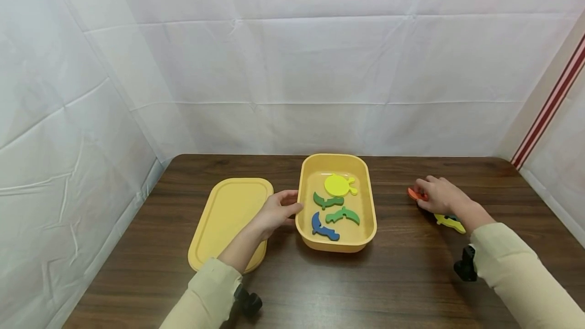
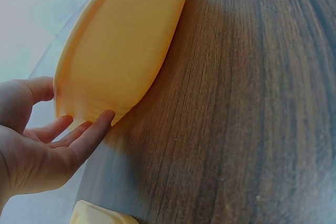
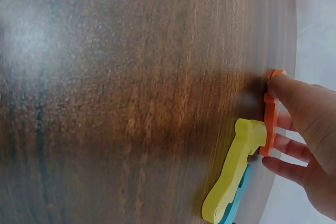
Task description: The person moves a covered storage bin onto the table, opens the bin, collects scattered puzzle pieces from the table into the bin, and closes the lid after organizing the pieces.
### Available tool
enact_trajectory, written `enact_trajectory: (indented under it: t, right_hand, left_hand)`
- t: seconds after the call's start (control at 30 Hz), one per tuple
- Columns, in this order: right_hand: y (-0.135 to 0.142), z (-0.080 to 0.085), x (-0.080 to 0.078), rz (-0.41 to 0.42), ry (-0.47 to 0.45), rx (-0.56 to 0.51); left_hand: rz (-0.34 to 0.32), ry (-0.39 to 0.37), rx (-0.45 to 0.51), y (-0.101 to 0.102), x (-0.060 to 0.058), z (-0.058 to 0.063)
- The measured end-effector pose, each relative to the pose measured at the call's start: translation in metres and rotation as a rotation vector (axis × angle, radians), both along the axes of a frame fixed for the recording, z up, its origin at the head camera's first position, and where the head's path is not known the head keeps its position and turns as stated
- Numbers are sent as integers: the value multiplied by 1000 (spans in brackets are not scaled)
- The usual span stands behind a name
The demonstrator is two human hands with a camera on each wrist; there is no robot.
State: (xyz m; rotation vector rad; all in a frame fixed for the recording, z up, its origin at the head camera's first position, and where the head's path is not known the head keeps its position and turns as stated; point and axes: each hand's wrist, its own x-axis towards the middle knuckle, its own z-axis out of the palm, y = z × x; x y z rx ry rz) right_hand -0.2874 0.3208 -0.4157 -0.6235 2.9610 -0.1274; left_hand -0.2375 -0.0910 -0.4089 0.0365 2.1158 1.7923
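My left hand (image 1: 278,211) touches the left wall of a yellow box (image 1: 372,207) with fairly straight fingers; the left wrist view shows the thumb and fingers (image 2: 92,137) against its outside. Inside the box lie a round yellow animal-shaped piece (image 1: 337,185), two green pieces (image 1: 344,215) and a blue one (image 1: 323,228). Right of the box, my right hand (image 1: 441,194) pinches a flat orange toy piece (image 3: 270,121) between thumb and fingers, at the tabletop. A yellow toy piece (image 3: 231,174) and a teal one (image 3: 237,195) lie beside it, partly under the hand in the head view.
A flat yellow lid (image 1: 233,212) lies on the dark wooden table (image 1: 329,288), left of the box and partly beneath the left forearm. White cloth (image 1: 320,65) hangs behind the table and along both sides.
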Motion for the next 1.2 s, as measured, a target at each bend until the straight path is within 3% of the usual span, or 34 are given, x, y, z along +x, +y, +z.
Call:
enact_trajectory:
  t: [0.5, 0.83, 1.2]
  right_hand:
    - [-2, 2, 3, 6, 24, 17]
    - [-2, 11, 1, 33, 51, 17]
    - [-7, 23, 0, 33, 66, 38]
  left_hand:
    - [-6, -5, 12, 0, 1, 0]
    - [-19, -9, -4, 1, 15, 28]
    - [-23, 2, 8, 1, 15, 28]
